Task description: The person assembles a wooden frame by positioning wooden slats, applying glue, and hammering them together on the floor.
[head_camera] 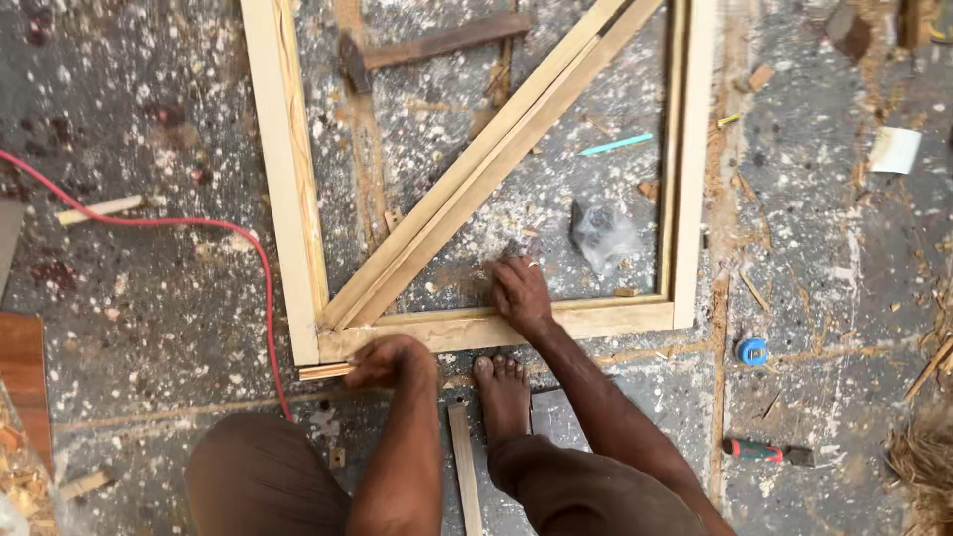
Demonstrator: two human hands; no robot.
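a wooden frame [496, 330] lying flat on a paint-spattered floor [149, 298] is steadied by two hands, seen from above.

the left hand [389, 361] is closed over the frame's near corner, beside a thin strip end [324, 371]; the right hand [520, 296] is pressed flat, fingers spread, on the near rail. two loose slats [496, 159] are leaned diagonally across the frame, their lower ends wedged in the corner just beyond the left hand. a bare foot [502, 392] is planted close against the rail, so it could be struck if the frame is shifted. the slats could be jolted loose, and the red cable [260, 273] beside the frame could be snagged.
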